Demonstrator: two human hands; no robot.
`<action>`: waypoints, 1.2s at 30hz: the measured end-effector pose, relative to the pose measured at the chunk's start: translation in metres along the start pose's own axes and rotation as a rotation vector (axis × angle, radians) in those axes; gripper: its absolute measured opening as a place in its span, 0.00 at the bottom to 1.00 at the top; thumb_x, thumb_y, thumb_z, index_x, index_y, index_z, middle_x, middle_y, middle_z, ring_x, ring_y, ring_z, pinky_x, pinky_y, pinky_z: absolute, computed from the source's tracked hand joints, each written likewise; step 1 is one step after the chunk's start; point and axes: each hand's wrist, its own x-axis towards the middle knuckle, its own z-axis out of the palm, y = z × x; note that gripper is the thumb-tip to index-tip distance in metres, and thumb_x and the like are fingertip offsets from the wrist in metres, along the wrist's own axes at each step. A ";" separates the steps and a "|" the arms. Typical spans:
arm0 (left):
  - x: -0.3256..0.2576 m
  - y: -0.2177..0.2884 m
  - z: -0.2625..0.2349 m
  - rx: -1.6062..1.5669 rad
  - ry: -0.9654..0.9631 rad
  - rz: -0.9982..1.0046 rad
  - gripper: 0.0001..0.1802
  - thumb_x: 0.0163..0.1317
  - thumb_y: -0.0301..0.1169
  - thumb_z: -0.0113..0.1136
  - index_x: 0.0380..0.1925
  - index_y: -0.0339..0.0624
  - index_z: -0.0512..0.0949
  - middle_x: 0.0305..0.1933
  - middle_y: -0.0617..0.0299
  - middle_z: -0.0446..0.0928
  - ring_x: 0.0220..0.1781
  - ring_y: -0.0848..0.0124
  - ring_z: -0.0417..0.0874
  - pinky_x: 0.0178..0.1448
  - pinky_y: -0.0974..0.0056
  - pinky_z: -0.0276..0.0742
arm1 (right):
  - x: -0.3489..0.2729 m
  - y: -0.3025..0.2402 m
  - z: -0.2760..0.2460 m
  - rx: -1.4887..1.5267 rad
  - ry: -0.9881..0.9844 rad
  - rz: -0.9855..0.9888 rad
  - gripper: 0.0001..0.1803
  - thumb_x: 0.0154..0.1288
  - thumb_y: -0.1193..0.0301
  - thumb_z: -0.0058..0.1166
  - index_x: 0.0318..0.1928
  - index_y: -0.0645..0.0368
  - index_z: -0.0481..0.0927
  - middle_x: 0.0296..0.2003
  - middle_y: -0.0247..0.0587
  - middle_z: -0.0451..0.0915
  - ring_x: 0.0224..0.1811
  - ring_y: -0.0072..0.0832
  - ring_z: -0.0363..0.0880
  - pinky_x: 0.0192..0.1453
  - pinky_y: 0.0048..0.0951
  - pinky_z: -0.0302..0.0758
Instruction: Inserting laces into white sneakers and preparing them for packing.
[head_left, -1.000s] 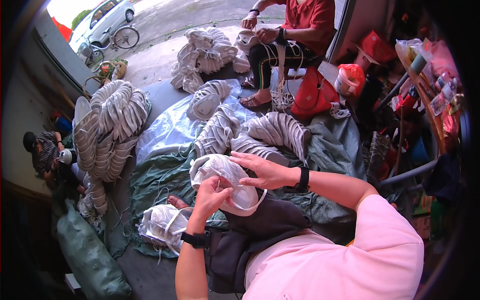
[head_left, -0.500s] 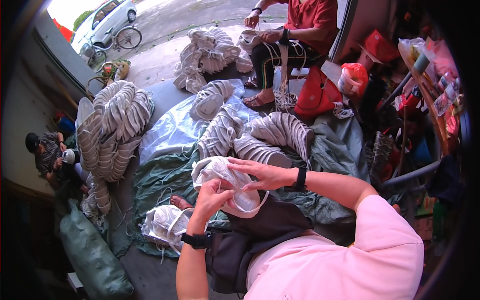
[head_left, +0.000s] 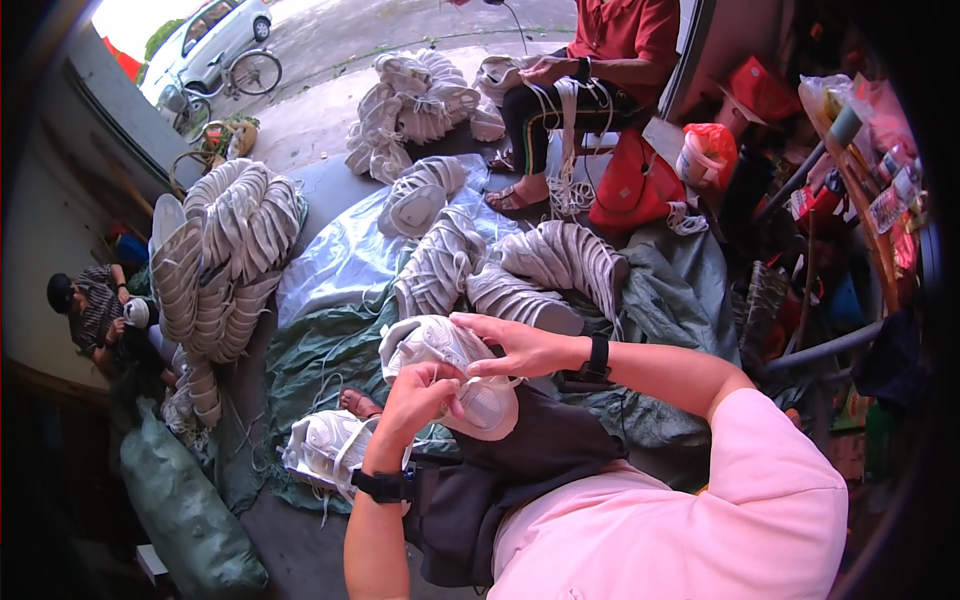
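Observation:
A white-and-grey sneaker (head_left: 490,408) rests on the dark cloth over my lap, its toe toward me. My right hand (head_left: 522,345) grips its far part, fingers over the top and thumb along the side. Over the sneaker's left side, my left hand (head_left: 418,398) is closed in a thumb-and-finger pinch; what sits between the fingertips is hidden. A short stretch of white lace (head_left: 516,381) shows below my right thumb. Left of my left wrist, another white sneaker (head_left: 325,445) with loose laces lies on the green sheet.
Rows of nested shoes (head_left: 560,262) lie just beyond my hands, with a tall stack (head_left: 225,265) at left. A co-worker in red (head_left: 625,60) sits ahead, another person (head_left: 100,310) at far left. A green sack (head_left: 190,510) lies lower left; a red bag (head_left: 640,185) stands ahead right.
The lace loop hanging over the sneaker's toe is gone from there. Both my hands and the sneaker have shifted slightly left. The red-shirted co-worker's one hand has swung up and away from their shoe.

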 end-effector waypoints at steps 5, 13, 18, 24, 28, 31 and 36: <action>0.003 0.003 0.002 0.022 0.003 -0.032 0.08 0.61 0.24 0.55 0.36 0.31 0.80 0.27 0.60 0.81 0.24 0.78 0.79 0.29 0.74 0.67 | 0.018 0.000 0.000 -0.174 0.079 -0.020 0.49 0.61 0.55 0.63 0.71 0.70 0.52 0.69 0.63 0.58 0.73 0.48 0.58 0.74 0.37 0.57; 0.004 0.005 0.001 0.004 0.004 -0.076 0.07 0.63 0.26 0.55 0.36 0.35 0.81 0.24 0.61 0.81 0.20 0.82 0.74 0.25 0.76 0.58 | 0.031 -0.023 -0.008 -0.220 -0.007 0.050 0.52 0.56 0.54 0.66 0.69 0.73 0.54 0.61 0.69 0.68 0.64 0.55 0.70 0.67 0.40 0.68; 0.006 -0.006 -0.002 0.072 0.010 -0.049 0.09 0.64 0.24 0.52 0.34 0.30 0.80 0.28 0.62 0.80 0.26 0.74 0.84 0.29 0.72 0.70 | 0.033 -0.025 0.000 -0.366 0.086 -0.015 0.48 0.49 0.64 0.64 0.70 0.65 0.58 0.61 0.78 0.65 0.63 0.58 0.69 0.66 0.40 0.67; 0.000 0.007 0.003 0.160 0.016 -0.023 0.09 0.64 0.24 0.52 0.36 0.29 0.79 0.28 0.61 0.80 0.25 0.72 0.84 0.27 0.71 0.70 | 0.035 -0.032 0.004 -0.335 0.118 -0.040 0.46 0.47 0.66 0.63 0.69 0.64 0.62 0.62 0.79 0.63 0.65 0.59 0.67 0.68 0.41 0.65; 0.002 0.007 0.003 0.125 0.011 0.013 0.08 0.64 0.22 0.51 0.38 0.28 0.78 0.30 0.60 0.80 0.25 0.71 0.84 0.28 0.70 0.73 | 0.036 -0.032 0.006 -0.349 0.120 -0.031 0.45 0.48 0.66 0.63 0.69 0.63 0.63 0.62 0.78 0.62 0.65 0.60 0.66 0.69 0.41 0.64; 0.000 0.017 0.007 0.150 0.020 0.007 0.08 0.63 0.21 0.52 0.39 0.27 0.77 0.30 0.59 0.80 0.25 0.70 0.84 0.30 0.68 0.75 | 0.036 -0.034 0.007 -0.362 0.115 -0.015 0.45 0.48 0.66 0.63 0.69 0.63 0.63 0.62 0.78 0.62 0.66 0.59 0.66 0.69 0.41 0.64; -0.001 0.018 0.004 0.184 0.008 -0.030 0.10 0.64 0.28 0.58 0.40 0.30 0.80 0.31 0.60 0.82 0.28 0.74 0.82 0.35 0.67 0.76 | 0.036 -0.041 0.010 -0.373 0.116 0.003 0.45 0.49 0.66 0.63 0.69 0.63 0.63 0.63 0.78 0.61 0.65 0.60 0.66 0.68 0.41 0.65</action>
